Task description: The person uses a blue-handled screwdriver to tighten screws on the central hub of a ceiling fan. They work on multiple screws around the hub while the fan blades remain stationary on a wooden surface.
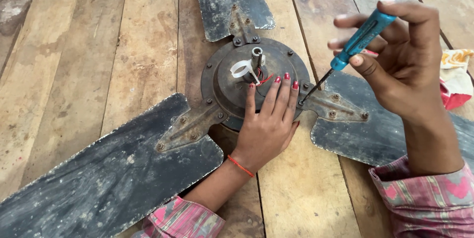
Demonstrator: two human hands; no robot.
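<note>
Bright, even daylight across wooden surface (pixel 74 70); no harsh glare. Shadows soft and short: faint one under left hand (pixel 266 127) on fan hub (pixel 256 77), another along near edge of blade (pixel 113 169) left of hub. Dull sheen on hub's metal rim, small highlight on blue screwdriver (pixel 363 38) handle right of hub. Focus sharp at hub, screws and wood grain crisp. Right hand (pixel 402 65) slightly soft, little motion blur. Mild wide-angle stretch toward corners far from hub; sleeves at bottom edge slightly soft.

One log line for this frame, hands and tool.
left hand: flat on fan hub | right hand: holds blue screwdriver | tip: at hub-rim screw | surface: wooden planks
</note>
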